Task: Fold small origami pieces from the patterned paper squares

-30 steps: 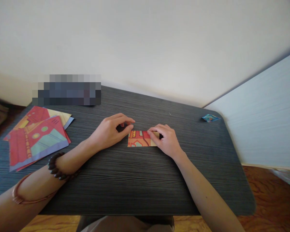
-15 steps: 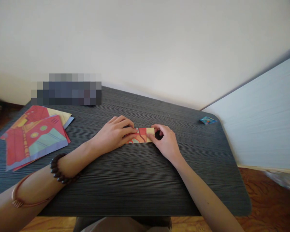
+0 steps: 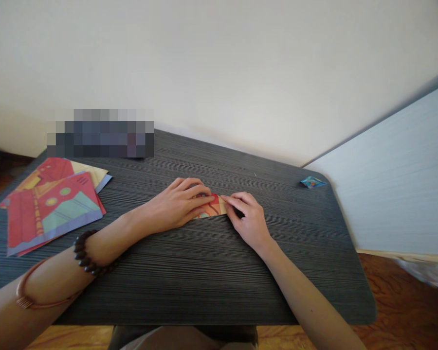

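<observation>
Clock set on the paper strip [image 3: 214, 208], twelve toward the wall [image 3: 222, 73]. Strip lies mid-worktop [image 3: 190, 277], red and orange print, pale at its three-o'clock end.

Left hand [image 3: 171, 206] reaches in from eight; fingers laid nearly straight over the strip's nine-o'clock part, unclenched. Right hand [image 3: 250, 218] comes from four; fingers bent, index tip on the pale end. Whether the thumb pinches there, I can't tell.

At nine, overlapping printed sheets [image 3: 54, 209], red, lilac and green uppermost, well apart from the strip; left forearm crosses just below them. Small blue packet [image 3: 313, 182] between two and three, near the worktop's rounded corner.

Worktop dark, finely streaked. Wall plain, off-white. Pale panel [image 3: 405, 184] slants along the three-o'clock side; brown wood-grain floor [image 3: 397, 287] at five.

Pixelated block [image 3: 102, 138] at ten masks something dark; can't identify it. Much of the strip is under the left fingers. Clear plastic [image 3: 432, 274] at four, cut by the frame edge. Seated lap [image 3: 186, 338] at six, mostly out of view.
</observation>
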The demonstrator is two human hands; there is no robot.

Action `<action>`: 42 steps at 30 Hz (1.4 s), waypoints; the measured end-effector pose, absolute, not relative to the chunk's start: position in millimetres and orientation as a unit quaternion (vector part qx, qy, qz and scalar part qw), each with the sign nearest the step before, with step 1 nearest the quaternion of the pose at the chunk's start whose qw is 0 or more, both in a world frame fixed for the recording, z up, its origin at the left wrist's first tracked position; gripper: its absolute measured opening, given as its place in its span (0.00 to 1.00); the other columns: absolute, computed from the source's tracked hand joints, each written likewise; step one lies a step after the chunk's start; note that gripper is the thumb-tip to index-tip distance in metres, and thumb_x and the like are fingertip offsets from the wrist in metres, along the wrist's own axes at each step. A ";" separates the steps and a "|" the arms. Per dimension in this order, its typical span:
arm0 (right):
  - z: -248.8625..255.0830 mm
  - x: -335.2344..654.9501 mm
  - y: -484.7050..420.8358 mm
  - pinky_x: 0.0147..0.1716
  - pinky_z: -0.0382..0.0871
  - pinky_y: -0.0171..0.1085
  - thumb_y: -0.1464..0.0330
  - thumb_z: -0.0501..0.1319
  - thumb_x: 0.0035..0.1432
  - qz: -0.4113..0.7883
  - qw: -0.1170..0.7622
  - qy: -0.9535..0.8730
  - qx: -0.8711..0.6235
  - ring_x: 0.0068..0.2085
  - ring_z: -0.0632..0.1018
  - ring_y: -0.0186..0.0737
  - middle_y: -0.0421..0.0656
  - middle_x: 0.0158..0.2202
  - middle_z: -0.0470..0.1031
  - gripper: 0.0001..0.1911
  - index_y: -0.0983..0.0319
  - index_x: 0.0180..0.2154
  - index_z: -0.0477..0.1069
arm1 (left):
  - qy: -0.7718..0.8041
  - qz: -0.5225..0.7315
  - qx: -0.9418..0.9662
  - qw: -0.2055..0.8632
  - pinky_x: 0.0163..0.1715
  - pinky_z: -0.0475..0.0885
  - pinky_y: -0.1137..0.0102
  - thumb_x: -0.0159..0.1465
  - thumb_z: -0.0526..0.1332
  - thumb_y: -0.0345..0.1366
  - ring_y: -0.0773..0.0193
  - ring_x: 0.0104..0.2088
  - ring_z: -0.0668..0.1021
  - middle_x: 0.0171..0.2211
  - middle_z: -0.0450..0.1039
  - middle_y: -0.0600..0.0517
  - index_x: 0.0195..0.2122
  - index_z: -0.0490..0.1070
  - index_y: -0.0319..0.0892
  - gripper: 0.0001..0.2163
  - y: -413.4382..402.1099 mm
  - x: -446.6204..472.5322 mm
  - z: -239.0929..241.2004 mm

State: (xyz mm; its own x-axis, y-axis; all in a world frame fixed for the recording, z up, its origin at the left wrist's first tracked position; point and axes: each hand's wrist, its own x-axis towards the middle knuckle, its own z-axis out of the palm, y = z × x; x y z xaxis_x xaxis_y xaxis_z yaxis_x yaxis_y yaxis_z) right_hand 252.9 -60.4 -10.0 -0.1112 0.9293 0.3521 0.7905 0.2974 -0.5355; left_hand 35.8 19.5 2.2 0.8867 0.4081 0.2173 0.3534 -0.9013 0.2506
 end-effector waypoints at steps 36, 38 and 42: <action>1.1 264.8 -62.0 0.44 0.65 0.45 0.74 0.52 0.63 0.063 0.163 -0.853 -0.492 0.48 0.70 0.43 0.43 0.50 0.72 0.22 0.53 0.57 0.64 | 0.187 0.123 0.966 0.126 0.54 0.59 0.60 0.66 0.53 0.37 0.56 0.55 0.67 0.52 0.70 0.49 0.55 0.65 0.45 0.16 22.5 33.3 9.9; 1.1 264.4 -62.1 0.44 0.65 0.45 0.74 0.52 0.63 0.060 0.159 -0.853 -0.493 0.48 0.70 0.43 0.43 0.50 0.72 0.22 0.53 0.57 0.64 | 0.188 0.121 0.967 0.122 0.54 0.59 0.60 0.67 0.52 0.37 0.56 0.55 0.67 0.52 0.70 0.48 0.56 0.64 0.44 0.17 22.2 33.7 10.4; 0.9 264.1 -61.8 0.44 0.65 0.45 0.74 0.52 0.63 0.055 0.159 -0.853 -0.493 0.48 0.70 0.43 0.43 0.50 0.72 0.21 0.53 0.56 0.65 | 0.187 0.110 0.971 0.103 0.54 0.59 0.59 0.67 0.51 0.37 0.54 0.55 0.66 0.53 0.68 0.46 0.59 0.61 0.44 0.19 21.3 33.8 9.9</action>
